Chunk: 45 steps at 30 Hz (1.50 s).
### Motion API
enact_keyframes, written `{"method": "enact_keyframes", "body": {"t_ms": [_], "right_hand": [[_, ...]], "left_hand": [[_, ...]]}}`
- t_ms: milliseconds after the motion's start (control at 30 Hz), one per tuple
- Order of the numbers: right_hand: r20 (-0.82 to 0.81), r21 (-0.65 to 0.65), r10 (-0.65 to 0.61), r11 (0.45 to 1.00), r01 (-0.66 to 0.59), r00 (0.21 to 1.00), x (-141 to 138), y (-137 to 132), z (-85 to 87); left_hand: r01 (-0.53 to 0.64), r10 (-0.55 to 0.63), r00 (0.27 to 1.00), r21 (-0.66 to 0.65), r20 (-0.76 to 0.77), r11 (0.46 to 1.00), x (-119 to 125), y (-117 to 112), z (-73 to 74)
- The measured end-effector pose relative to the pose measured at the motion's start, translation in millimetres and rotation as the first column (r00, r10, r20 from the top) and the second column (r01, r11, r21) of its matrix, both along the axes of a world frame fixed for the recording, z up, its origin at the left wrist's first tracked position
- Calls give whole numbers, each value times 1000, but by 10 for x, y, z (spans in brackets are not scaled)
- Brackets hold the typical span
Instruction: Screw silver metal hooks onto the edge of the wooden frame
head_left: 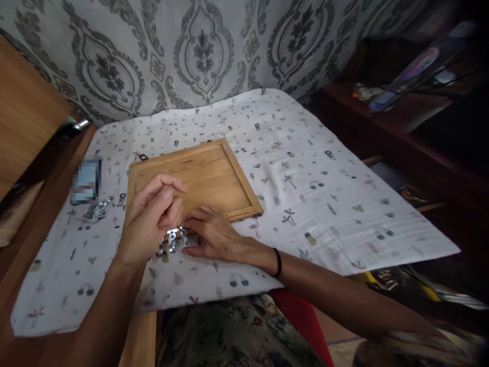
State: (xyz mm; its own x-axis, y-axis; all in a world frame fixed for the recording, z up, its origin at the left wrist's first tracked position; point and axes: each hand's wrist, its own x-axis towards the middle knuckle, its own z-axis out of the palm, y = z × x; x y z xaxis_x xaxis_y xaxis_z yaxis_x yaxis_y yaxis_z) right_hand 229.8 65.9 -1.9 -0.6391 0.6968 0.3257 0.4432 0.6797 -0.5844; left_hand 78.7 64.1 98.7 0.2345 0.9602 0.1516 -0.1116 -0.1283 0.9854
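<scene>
A wooden framed panel (pixel 198 171) lies flat on the cloth, a small dark metal loop at its far left edge. My left hand (pixel 151 219) is above its near left part, fingers curled and pressed together; whatever they hold is hidden. My right hand (pixel 216 234), a black band on its wrist, reaches in from the right at the panel's near edge. Its thumb and fingers close around a shiny metal cabinet hinge (pixel 173 239), partly covered by both hands. More metal hinges (pixel 97 209) lie on the cloth to the left.
A white printed cloth (pixel 305 204) covers the table. A phone (pixel 87 181) rests near its left edge. Wooden furniture (pixel 26 112) borders the left side, and a patterned curtain (pixel 206 51) hangs behind. At right, dark shelving holds a plastic bottle (pixel 416 66).
</scene>
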Motion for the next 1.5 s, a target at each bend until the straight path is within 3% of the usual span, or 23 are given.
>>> {"method": "enact_keyframes", "body": {"t_ms": [133, 267, 333, 400, 467, 500, 533, 600, 667, 767, 833, 900, 967, 1000, 1033, 1100, 1200, 1267, 1333, 1367, 1433, 1500], "right_hand": [[22, -3, 7, 1000, -7, 1000, 2, -2, 20], [50, -5, -6, 1000, 6, 999, -1, 1, 21], [49, 3, 0, 1000, 0, 999, 0, 3, 18], [48, 15, 2, 1000, -3, 999, 3, 6, 14], [51, 25, 7, 1000, -8, 999, 4, 9, 8], [50, 28, 9, 1000, -10, 999, 3, 11, 4], [48, 31, 9, 999, -10, 999, 1, 13, -1], [43, 34, 5, 999, -6, 999, -5, 14, -8], [44, 33, -2, 999, 1, 999, -9, 13, -7], [59, 17, -4, 1000, 3, 998, -7, 6, 9], [66, 11, 0, 1000, -1, 998, -3, 2, 22], [68, 11, 3, 1000, -4, 998, 0, 0, 30], [66, 9, 0, 1000, -1, 998, -1, -1, 31], [63, 7, -2, 1000, 1, 998, -2, 0, 31], [61, 5, -5, 1000, 5, 998, -4, 0, 30], [62, 4, 0, 1000, 0, 998, -8, 3, 28], [78, 5, 3, 1000, -4, 997, -11, 9, 30], [91, 3, 4, 1000, -5, 996, -10, 13, 34], [96, 7, 4, 1000, -5, 995, -7, 14, 35], [94, 10, 4, 1000, -5, 996, -6, 13, 34], [85, 19, 1, 1000, -3, 996, -5, 11, 26], [63, 22, -3, 1000, 1, 998, -8, 9, 13]], "left_hand": [[-288, 290, 957, 81, -10, 954, 126, -86, -22], [-431, 421, 898, 70, 129, 899, 254, -119, -33], [-325, 314, 940, 72, 132, 943, 232, -84, -28], [-75, 72, 992, 32, 101, 997, 160, -30, -15], [112, -111, 991, -15, 71, 994, 87, 16, -3], [128, -127, 990, -24, 62, 991, 66, 28, -1], [88, -87, 995, -16, 53, 996, 60, 29, -4], [-103, 102, 994, 36, 32, 994, 97, 2, -19], [-304, 302, 953, 77, 36, 949, 175, -51, -41], [-425, 417, 902, 66, 111, 903, 268, -109, -65], [-356, 344, 927, 66, 146, 932, 262, -97, -68], [-159, 149, 980, 66, 134, 985, 200, -50, -61], [48, -52, 992, 41, 111, 998, 122, 0, -52], [95, -97, 990, 30, 101, 995, 92, 15, -50], [83, -85, 992, 29, 90, 996, 75, 20, -50], [-68, 65, 997, 67, 45, 995, 86, -6, -62], [-341, 340, 940, 131, 28, 931, 188, -99, -94], [-415, 405, 909, 125, 98, 901, 249, -145, -108], [-374, 355, 921, 111, 162, 921, 253, -143, -106], [-301, 281, 945, 108, 168, 948, 228, -123, -99], [-68, 56, 988, 77, 140, 995, 139, -55, -82], [112, -115, 985, 35, 129, 993, 43, 16, -67]]}}
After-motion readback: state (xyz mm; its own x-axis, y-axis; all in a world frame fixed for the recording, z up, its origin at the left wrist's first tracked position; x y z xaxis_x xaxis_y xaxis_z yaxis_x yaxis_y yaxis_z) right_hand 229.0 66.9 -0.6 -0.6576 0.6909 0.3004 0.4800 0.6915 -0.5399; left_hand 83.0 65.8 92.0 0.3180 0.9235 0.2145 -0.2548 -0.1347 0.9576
